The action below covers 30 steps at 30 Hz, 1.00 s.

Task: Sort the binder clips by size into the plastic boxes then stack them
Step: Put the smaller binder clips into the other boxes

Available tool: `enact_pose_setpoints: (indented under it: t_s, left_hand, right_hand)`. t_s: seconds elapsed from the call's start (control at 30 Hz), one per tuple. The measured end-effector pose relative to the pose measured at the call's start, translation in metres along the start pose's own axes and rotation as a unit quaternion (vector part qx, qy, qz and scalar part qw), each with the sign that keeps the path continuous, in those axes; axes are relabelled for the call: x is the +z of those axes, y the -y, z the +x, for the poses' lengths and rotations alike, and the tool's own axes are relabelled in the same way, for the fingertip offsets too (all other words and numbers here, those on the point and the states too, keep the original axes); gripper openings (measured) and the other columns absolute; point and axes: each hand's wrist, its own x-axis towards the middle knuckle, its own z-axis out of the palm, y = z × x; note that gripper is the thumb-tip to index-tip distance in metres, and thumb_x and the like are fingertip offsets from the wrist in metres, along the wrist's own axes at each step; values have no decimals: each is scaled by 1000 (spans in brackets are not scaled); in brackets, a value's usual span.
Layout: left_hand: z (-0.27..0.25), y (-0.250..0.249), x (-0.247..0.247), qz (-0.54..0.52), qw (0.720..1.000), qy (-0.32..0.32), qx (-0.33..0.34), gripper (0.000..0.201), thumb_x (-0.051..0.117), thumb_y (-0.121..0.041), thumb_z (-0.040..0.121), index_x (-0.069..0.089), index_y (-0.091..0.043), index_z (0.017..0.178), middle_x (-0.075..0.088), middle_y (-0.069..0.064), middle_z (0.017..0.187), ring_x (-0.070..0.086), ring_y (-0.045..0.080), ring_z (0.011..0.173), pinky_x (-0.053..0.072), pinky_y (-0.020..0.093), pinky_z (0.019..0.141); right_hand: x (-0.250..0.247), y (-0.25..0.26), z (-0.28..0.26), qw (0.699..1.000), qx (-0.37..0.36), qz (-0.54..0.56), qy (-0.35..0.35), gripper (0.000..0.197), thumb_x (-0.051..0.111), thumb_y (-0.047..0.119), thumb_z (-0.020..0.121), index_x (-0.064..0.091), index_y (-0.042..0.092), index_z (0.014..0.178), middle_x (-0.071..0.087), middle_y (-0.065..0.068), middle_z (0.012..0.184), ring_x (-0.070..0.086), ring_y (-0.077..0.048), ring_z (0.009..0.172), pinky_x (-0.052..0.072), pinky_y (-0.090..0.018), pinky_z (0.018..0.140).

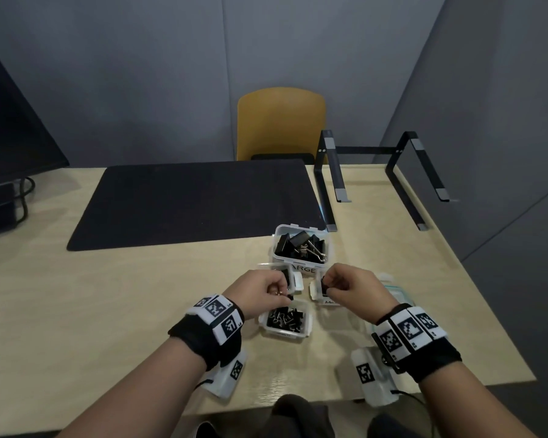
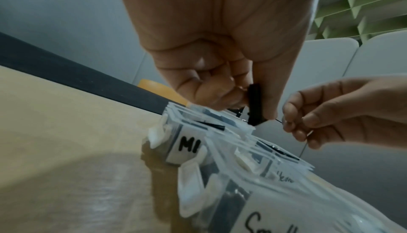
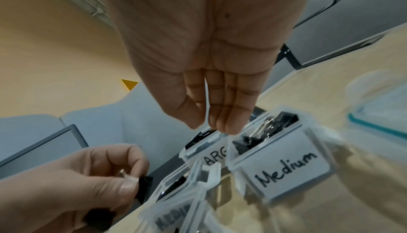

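Observation:
Several clear plastic boxes cluster near the table's front. The LARGE box (image 1: pixel 301 267) holds big black clips. A left medium box (image 1: pixel 295 281) and a right Medium box (image 1: pixel 317 294) (image 3: pixel 286 170) stand in front of it. The small box (image 1: pixel 285 320) holds many tiny clips. My left hand (image 1: pixel 276 290) (image 2: pixel 242 100) pinches a black binder clip (image 2: pixel 255 104) (image 3: pixel 144 186) above the left medium box. My right hand (image 1: pixel 332 284) (image 3: pixel 211 125) hovers over the right Medium box, fingertips pinched on a black clip (image 1: pixel 325 284), apparently by its thin wire handle.
Clear lids with a teal edge (image 1: pixel 396 292) lie right of the boxes. A black desk mat (image 1: pixel 196 200) covers the table's far middle, a black laptop stand (image 1: pixel 329 184) stands at the back right, a monitor (image 1: pixel 7 137) at the left, a yellow chair (image 1: pixel 280 121) behind.

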Motion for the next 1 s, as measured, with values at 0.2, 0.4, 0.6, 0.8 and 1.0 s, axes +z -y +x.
enact_pose_setpoints:
  t_s: [0.2,0.4,0.6,0.8,1.0]
  left_hand:
    - [0,-1,3,42,996,-75,-6,15,66,-40,82,65,-25,80,56,-8,91,55,11,85,47,27,78]
    - [4,19,-1,10,986,-152,-63,15,61,-25,88,62,-24,102,51,-3,111,52,14,101,40,24,87]
    - [8,28,7,-26,988,-129,-74,29,65,-24,86,63,-25,115,42,-5,123,46,14,116,36,25,99]
    - [8,29,11,-27,990,-121,-67,22,64,-17,87,67,-22,108,40,-6,138,46,12,121,34,17,91]
    - [7,31,13,-59,989,-123,-60,25,65,-15,86,64,-23,110,40,-7,141,42,13,128,31,21,101]
  right_hand:
    - [-19,-17,0,997,29,30,-65,13,60,6,80,61,19,82,66,0,79,63,-18,77,49,-27,73]
    - [-26,-26,3,995,50,30,-78,11,60,7,82,61,17,84,64,5,74,59,-8,68,43,-16,62]
    - [-21,-40,11,994,83,-39,-55,14,65,17,83,62,18,96,59,1,97,55,-15,83,38,-23,72]
    - [-8,-49,14,992,105,-67,-37,16,69,21,80,66,18,95,59,-7,104,58,-22,90,44,-30,80]
    - [3,-51,12,989,119,-58,-67,12,67,19,82,63,19,93,60,-7,101,54,-20,88,35,-25,73]
